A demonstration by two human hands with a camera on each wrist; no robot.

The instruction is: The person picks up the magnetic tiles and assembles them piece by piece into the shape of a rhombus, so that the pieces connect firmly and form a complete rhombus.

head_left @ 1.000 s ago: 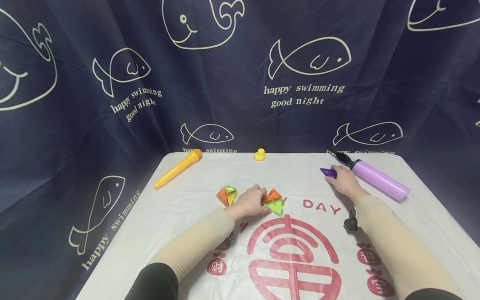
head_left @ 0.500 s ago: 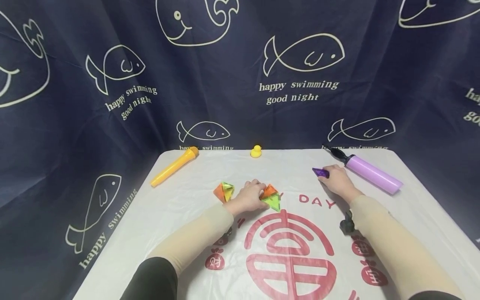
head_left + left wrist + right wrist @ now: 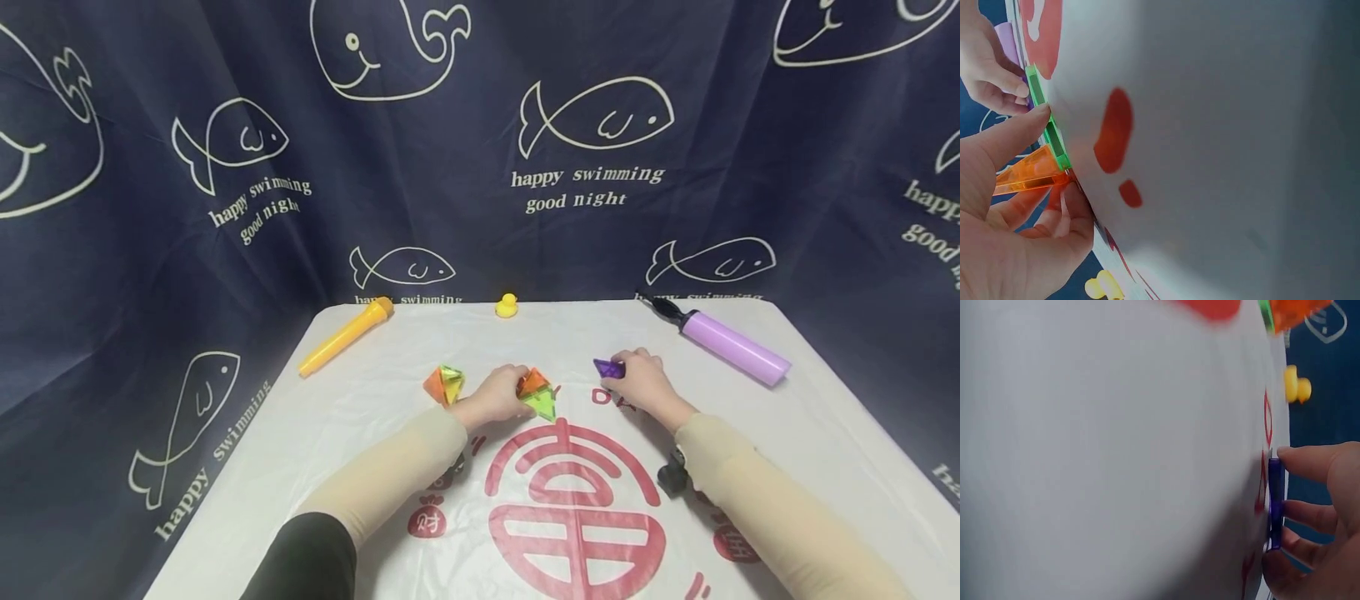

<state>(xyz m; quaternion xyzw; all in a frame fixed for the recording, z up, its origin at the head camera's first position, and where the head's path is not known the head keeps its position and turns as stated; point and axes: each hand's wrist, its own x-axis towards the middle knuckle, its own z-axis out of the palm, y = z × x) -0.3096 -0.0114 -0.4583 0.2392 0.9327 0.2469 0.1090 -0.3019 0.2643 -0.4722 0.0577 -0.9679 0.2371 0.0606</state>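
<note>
My left hand [image 3: 497, 396] pinches a joined pair of see-through magnetic tiles. One is an orange triangle [image 3: 534, 381], the other a green triangle [image 3: 542, 402]. The left wrist view has the thumb on the green tile [image 3: 1055, 142] and fingers behind the orange one [image 3: 1035, 167], which stands up from the table. To the right, my right hand [image 3: 645, 382] holds a purple triangular tile [image 3: 607, 368] by its edges. In the right wrist view that purple tile [image 3: 1276, 503] lies low along the tabletop between thumb and fingers. Left of my left hand sits another joined piece, orange [image 3: 434, 387] and yellow [image 3: 452, 385].
A yellow toy microphone [image 3: 345, 337] lies at the back left and a small rubber duck [image 3: 507, 306] stands at the back edge. A purple hand pump [image 3: 735, 346] lies at the back right. Dark fish-print cloth [image 3: 450, 208] hangs behind the white table [image 3: 352, 433].
My right hand has moved left and nearer to me with the purple tile, away from the pump and towards the left hand. The left hand keeps its hold on the orange and green tiles.
</note>
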